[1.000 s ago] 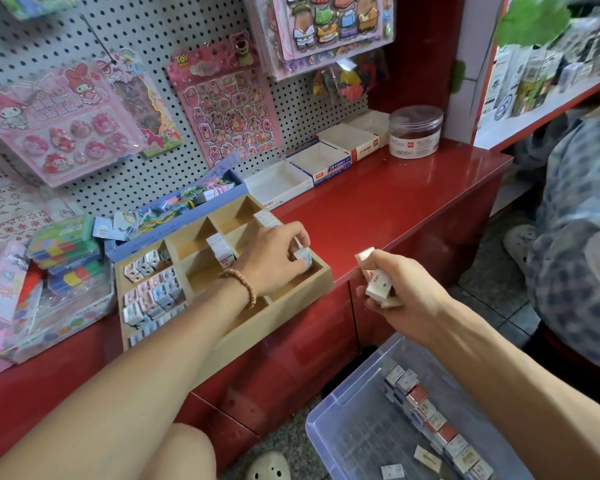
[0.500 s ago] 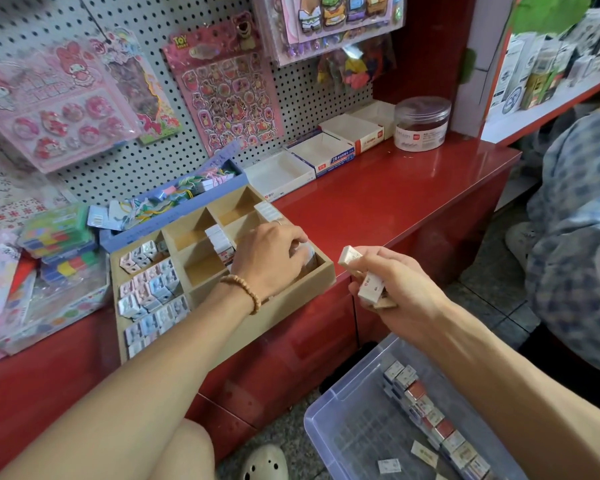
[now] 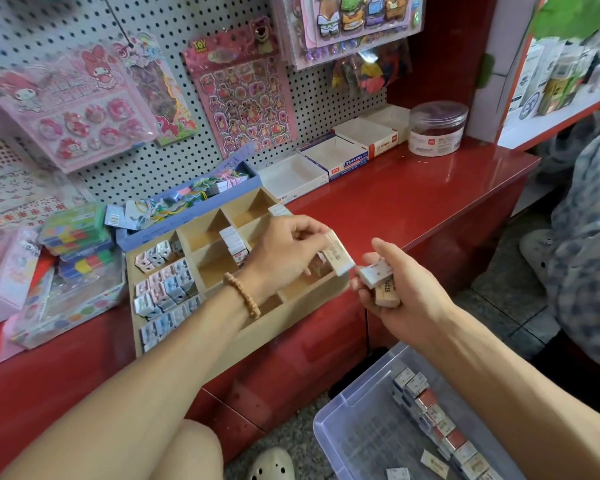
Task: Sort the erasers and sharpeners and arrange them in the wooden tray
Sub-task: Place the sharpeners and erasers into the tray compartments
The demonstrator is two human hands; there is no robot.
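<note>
Lifted from the wooden tray [image 3: 291, 317], the left hand [image 3: 284, 251] now pinches a white eraser [image 3: 340, 254] above its right end; the right hand [image 3: 399, 289] grips two erasers [image 3: 378, 280] alongside.

Glossy red counter [image 3: 413, 202] — pale wooden tray [image 3: 291, 315], white erasers [image 3: 340, 259].

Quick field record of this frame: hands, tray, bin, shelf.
left hand: pinches one eraser above tray's right end
right hand: holds small stack of erasers, beside tray
tray: wooden, on red shelf; left compartments packed with sharpeners; a row of erasers in a middle one
bin: clear plastic, on floor, row of erasers inside
</note>
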